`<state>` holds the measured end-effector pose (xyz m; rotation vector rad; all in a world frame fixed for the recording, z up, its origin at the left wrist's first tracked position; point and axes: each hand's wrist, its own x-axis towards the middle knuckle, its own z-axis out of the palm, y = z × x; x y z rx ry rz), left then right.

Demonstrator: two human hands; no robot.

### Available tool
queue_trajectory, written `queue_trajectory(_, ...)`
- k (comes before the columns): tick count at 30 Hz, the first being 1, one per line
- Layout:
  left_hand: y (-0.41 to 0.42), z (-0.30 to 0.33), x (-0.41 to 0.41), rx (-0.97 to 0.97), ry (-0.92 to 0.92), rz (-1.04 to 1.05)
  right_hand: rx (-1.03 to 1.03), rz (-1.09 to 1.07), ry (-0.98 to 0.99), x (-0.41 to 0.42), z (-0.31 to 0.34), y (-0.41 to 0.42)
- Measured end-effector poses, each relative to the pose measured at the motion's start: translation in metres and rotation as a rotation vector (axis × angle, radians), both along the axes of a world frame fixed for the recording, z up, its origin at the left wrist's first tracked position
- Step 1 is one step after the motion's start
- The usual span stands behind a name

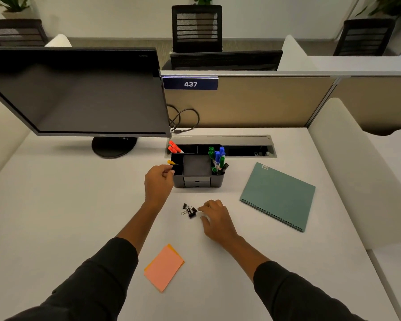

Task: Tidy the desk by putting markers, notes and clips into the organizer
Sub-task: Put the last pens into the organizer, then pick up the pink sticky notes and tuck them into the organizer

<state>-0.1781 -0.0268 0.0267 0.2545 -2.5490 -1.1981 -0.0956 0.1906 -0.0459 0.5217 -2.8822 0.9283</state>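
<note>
At the left edge of the black organizer (197,169), the left hand (159,181) pinches a yellow marker (171,162) whose tip leans over a small side compartment, so the marker step looks nearly finished. Nearer on the worktop (79,205), the right hand (214,218) reaches with loosely spread fingers, holding nothing, toward the binder clips (189,210) clustered just beside its fingertips. Next the marker must be released upright, then the clips gathered; the pink notes (163,267) lie closer to the person, untouched.

I count two orange markers (174,147) in the organizer (197,179), one notebook (278,195), one monitor (79,93)
</note>
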Motion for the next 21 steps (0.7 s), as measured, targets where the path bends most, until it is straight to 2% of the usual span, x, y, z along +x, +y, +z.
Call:
queue_trajectory(5, 0.002, -0.008, 0.050, 0.014, 0.076, -0.020, -0.064, 0.126, -0.050, 0.005, 0.008, -0.018)
queue_trajectory(9, -0.004, -0.029, 0.117, -0.044, 0.062, -0.075, -0.104, 0.339, -0.144, 0.018, 0.010, -0.036)
queue_trajectory(15, -0.015, -0.061, 0.218, -0.104, -0.220, -0.045, 0.170, 0.631, -0.279, 0.035, 0.021, -0.058)
queue_trajectory(21, -0.015, -0.076, 0.268, -0.259, -0.423, -0.026, 0.312, 0.679, -0.297, 0.045, 0.026, -0.066)
